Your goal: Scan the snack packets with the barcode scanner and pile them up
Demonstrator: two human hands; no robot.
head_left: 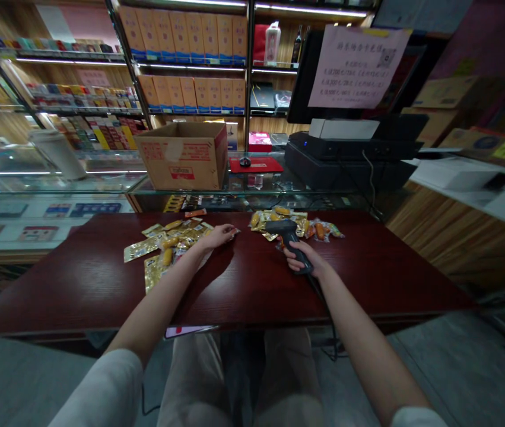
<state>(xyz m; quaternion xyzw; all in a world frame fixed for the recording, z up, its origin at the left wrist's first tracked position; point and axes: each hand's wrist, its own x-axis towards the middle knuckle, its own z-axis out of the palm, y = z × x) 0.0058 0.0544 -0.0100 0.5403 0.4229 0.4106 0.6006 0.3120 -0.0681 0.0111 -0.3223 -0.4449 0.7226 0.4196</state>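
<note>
My right hand (301, 259) is wrapped round the handle of a dark barcode scanner (282, 227), its head pointing left and its cable trailing down past the table edge. At the middle of the table, my left hand (222, 235) has its fingers together near the surface; a small bit of clear wrapper shows at the fingertips, but what it belongs to I cannot make out. Gold snack packets (167, 242) lie in a loose heap beside and under my left forearm. Behind the scanner sits a second pile of gold packets (259, 220), with clear-wrapped orange-brown snacks (320, 230) at its right.
A dark red table (243, 290) spans the front, against a glass counter. On the counter stand an open cardboard box (181, 157), a mouse on a red mat (270, 164) and a black register with a monitor (305, 89). A phone (187, 330) pokes out below the table edge.
</note>
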